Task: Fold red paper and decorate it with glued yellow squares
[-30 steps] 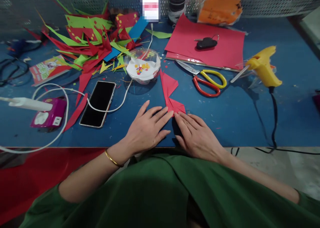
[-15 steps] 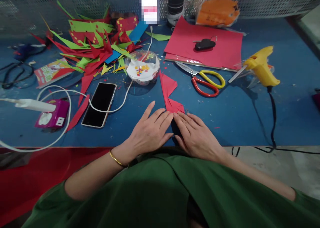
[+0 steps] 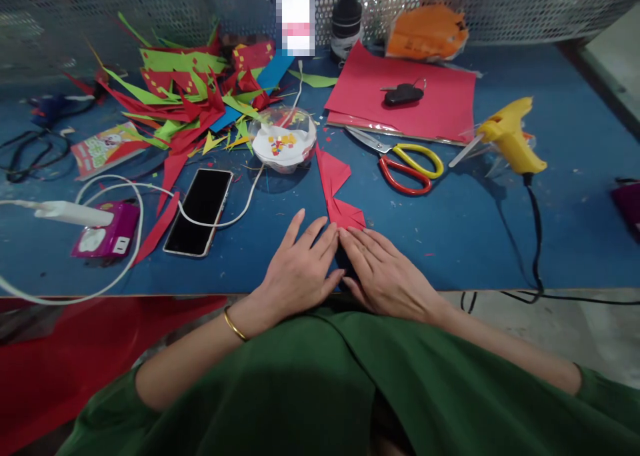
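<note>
Bowl (image 3: 286, 168) holds bright bits (image 3: 283, 145), probably paper; left hand (image 3: 301, 269), fingers spread, and right hand (image 3: 389, 271), fingers together, touch folded red paper (image 3: 336, 171).

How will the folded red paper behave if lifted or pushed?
The folded red paper looks thin, so it is probably light. Its creased layers likely add some stiffness, but the narrow middle may bend. Lying fairly flat, it would probably slide rather than roll.
</note>
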`<action>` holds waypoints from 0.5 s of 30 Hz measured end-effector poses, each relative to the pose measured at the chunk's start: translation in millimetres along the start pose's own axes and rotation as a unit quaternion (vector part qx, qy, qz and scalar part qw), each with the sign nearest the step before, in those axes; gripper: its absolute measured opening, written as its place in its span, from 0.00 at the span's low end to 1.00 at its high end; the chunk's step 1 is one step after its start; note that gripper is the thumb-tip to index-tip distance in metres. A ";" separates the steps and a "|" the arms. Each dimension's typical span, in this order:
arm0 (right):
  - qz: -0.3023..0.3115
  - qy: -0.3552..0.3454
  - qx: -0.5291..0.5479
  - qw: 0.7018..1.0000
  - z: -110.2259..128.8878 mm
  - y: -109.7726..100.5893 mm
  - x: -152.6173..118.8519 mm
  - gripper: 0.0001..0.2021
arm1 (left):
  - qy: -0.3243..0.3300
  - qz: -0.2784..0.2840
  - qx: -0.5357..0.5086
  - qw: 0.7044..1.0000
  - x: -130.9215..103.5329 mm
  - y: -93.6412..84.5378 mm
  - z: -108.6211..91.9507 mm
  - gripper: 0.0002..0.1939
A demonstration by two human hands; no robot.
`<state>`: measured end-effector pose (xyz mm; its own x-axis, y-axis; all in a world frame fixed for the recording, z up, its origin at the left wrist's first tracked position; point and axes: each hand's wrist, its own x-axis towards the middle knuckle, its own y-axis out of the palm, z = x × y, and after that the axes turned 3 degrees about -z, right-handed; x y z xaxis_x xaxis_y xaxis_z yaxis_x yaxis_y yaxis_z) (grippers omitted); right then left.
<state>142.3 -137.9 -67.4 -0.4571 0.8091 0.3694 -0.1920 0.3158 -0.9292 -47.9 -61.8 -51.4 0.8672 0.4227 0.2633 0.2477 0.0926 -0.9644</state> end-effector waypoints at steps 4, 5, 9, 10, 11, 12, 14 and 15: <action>-0.001 0.002 -0.025 1.000 0.0 0.9 -4.1 0.29 | -0.010 -0.003 -0.004 1.000 -0.5 -1.8 0.2 0.26; -0.009 0.006 -0.033 0.999 -0.2 0.8 -5.5 0.29 | -0.016 -0.001 -0.007 1.000 -0.9 -2.5 0.6 0.26; -0.030 0.013 -0.049 0.998 -0.5 0.4 -8.0 0.28 | -0.042 0.021 -0.022 0.999 -3.0 -5.1 4.4 0.26; -0.033 0.013 -0.050 0.998 -0.4 0.4 -8.1 0.28 | -0.046 0.027 -0.027 0.998 -3.6 -5.5 5.7 0.26; -0.036 0.015 -0.051 0.998 -0.4 0.3 -8.4 0.27 | -0.048 0.033 -0.032 0.998 -4.2 -5.7 6.9 0.27; -0.038 0.018 -0.050 0.998 -0.5 0.1 -9.0 0.27 | -0.049 0.039 -0.036 0.997 -4.9 -5.8 8.1 0.27; -0.050 0.034 -0.041 0.997 -1.4 -1.0 -11.5 0.25 | -0.047 0.048 -0.042 0.997 -6.3 -5.5 9.9 0.29; -0.062 0.048 -0.031 0.996 -2.2 -1.9 -13.2 0.24 | -0.045 0.052 -0.044 0.997 -6.9 -5.2 10.5 0.29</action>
<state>150.5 -148.2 -70.5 -0.3479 0.8044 0.4816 -0.1872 0.4437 -0.8764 -59.7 -55.8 -48.4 0.8486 0.5059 0.1549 0.1993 -0.0345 -0.9793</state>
